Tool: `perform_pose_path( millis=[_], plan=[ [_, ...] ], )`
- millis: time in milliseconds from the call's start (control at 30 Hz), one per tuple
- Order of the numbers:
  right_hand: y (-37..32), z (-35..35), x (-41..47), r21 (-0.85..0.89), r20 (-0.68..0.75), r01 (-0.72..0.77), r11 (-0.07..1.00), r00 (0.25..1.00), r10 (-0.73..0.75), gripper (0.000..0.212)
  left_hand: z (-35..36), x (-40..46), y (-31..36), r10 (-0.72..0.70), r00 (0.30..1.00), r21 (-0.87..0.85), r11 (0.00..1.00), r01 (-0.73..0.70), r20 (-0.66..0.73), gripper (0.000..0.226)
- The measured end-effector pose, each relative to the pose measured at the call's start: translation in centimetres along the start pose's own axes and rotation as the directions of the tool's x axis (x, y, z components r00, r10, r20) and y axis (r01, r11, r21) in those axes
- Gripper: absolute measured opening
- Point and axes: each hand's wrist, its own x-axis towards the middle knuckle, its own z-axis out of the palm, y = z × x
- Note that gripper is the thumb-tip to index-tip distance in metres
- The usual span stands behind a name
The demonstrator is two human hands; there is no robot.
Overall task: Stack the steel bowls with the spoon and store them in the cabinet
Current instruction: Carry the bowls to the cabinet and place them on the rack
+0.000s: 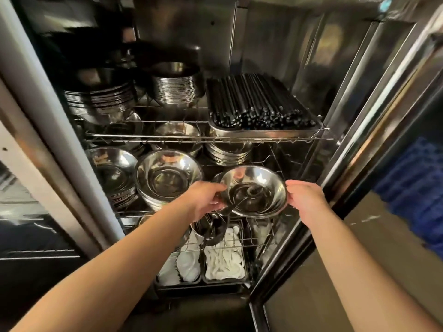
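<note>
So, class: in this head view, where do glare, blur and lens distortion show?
Head view: glare on the held bowl and the stacked bowls; cabinet's upper interior dark and smeary; wide-angle lens bends the door frame and stretches both forearms; left hand and right hand fairly sharp.

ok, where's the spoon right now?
Head view, centre: the dark spoon lies in the steel bowl held between the left hand and right hand, at the cabinet's middle shelf.

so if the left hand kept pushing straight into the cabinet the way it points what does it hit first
Probably the stack of steel bowls on the middle shelf, just beyond the left hand, which grips the rim of the held bowl. Depth is unclear, so it may pass beside the stack.
</note>
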Motion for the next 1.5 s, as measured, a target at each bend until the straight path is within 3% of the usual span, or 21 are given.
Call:
perform_pose_path(
  millis=[200,400,500,567,667,700,733,833,933,1167,1267,1400,1500],
  plan=[
    [0.3,1.5,4.1,-0.261,0.055,0.044,0.964,0.998,-0.03,0.035,2.0,3.8,0.5,0.005,0.996,0.046,0.999,-0.001,-0.089,0.012],
    [1.1,2.7,7.5,-0.241,0.036,0.038,0.97,0.999,-0.03,0.009,3.2,6.9,-0.2,0.002,0.994,0.159,0.987,0.015,-0.105,0.038],
    [1.5,2.9,8.7,-0.22,0.025,-0.007,0.975,1.0,0.013,0.02,3.6,7.5,-0.8,-0.002,0.994,0.158,0.987,0.02,-0.112,0.034],
    [1.3,3.0,8.9,-0.19,0.006,-0.028,0.981,1.0,0.029,0.006,3.6,8.0,-1.2,0.003,0.993,0.151,0.988,0.014,-0.115,0.036],
    [0.9,3.3,9.1,-0.176,0.002,-0.037,0.984,0.999,0.038,0.04,3.1,8.9,-1.5,-0.001,0.996,0.122,0.992,0.013,-0.093,0.039],
    [0.8,3.3,9.1,-0.189,0.001,-0.022,0.982,1.0,0.023,0.042,3.0,9.2,-1.5,-0.013,0.997,0.128,0.991,0.022,-0.075,0.036],
    [0.8,3.3,9.3,-0.202,0.009,-0.009,0.979,1.0,0.011,0.039,2.8,9.5,-1.5,-0.02,0.998,0.13,0.991,0.028,-0.06,0.032],
    [0.7,3.3,9.2,-0.249,-0.01,0.012,0.969,1.0,-0.015,0.004,2.3,10.4,-1.3,-0.019,0.999,0.084,0.996,0.023,-0.051,0.03],
    [1.0,3.4,10.0,-0.285,-0.014,0.04,0.958,0.999,-0.046,0.021,2.5,10.7,-1.3,-0.005,1.0,0.086,0.996,0.007,-0.022,0.032],
    [1.6,2.8,9.9,-0.464,0.05,0.121,0.877,0.993,-0.111,0.015,3.0,10.4,-1.3,0.022,0.998,0.104,0.994,-0.015,-0.062,0.049],
    [1.7,2.6,9.5,-0.552,0.094,0.171,0.816,0.985,-0.143,0.027,2.5,10.0,-1.7,0.111,0.99,0.308,0.948,-0.078,-0.09,0.053],
    [1.6,2.6,8.9,-0.65,0.133,0.223,0.727,0.975,-0.18,0.035,1.0,8.8,-2.8,0.25,0.966,0.597,0.786,-0.162,-0.066,0.048],
    [1.5,2.9,8.3,-0.687,0.19,0.309,0.658,0.95,-0.248,0.041,-0.2,7.5,-4.2,0.251,0.968,0.719,0.67,-0.183,0.013,0.055]
  ],
)
